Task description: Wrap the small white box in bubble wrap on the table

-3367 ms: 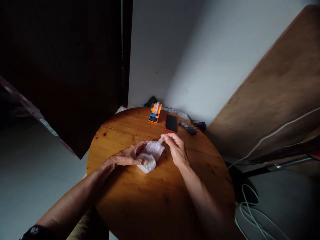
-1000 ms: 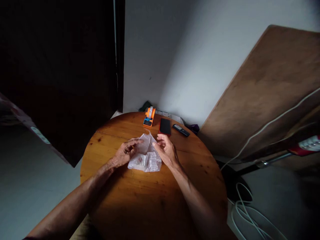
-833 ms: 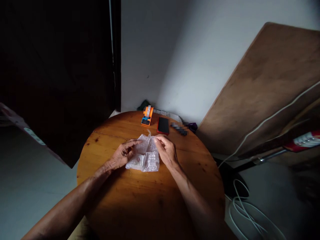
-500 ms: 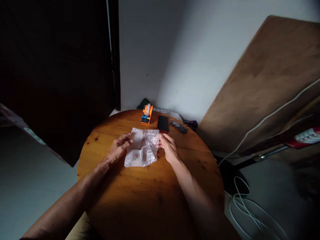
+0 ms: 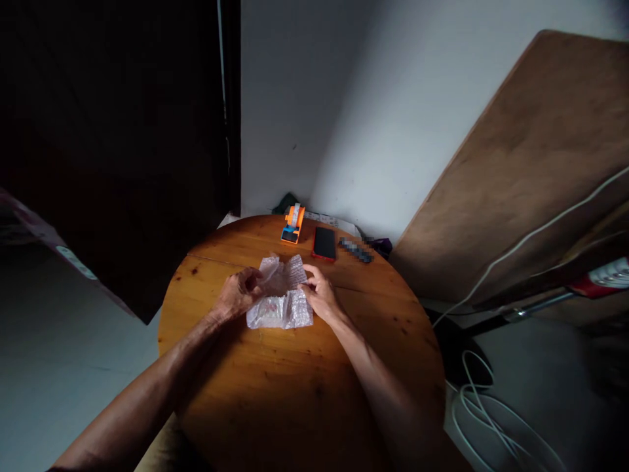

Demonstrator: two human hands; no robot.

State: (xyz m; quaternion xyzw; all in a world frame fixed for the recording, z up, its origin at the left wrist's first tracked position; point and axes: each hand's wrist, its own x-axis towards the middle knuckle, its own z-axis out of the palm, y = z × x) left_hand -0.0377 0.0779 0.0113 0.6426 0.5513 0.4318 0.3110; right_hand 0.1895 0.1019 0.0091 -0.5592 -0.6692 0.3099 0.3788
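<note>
A sheet of clear bubble wrap (image 5: 278, 280) lies on the round wooden table, its far part raised and creased. Near its front left, a small flat packet (image 5: 268, 309) shows through the plastic; what is inside is too blurred to name. My left hand (image 5: 238, 293) pinches the wrap's left edge with curled fingers. On the opposite side, my right hand (image 5: 319, 293) grips the right edge between thumb and fingers.
Behind the wrap stand an orange and blue tape dispenser (image 5: 293, 223) and a red-edged black phone (image 5: 324, 244). A blurred dark object (image 5: 356, 250) lies to their right. The wooden table (image 5: 304, 387) backs onto a wall; white cable (image 5: 479, 406) coils on the floor.
The bubble wrap has gone from lying fairly flat to creased, its far part lifted and folding inward. My fingers have curled more around its edges. The view has shifted slightly.
</note>
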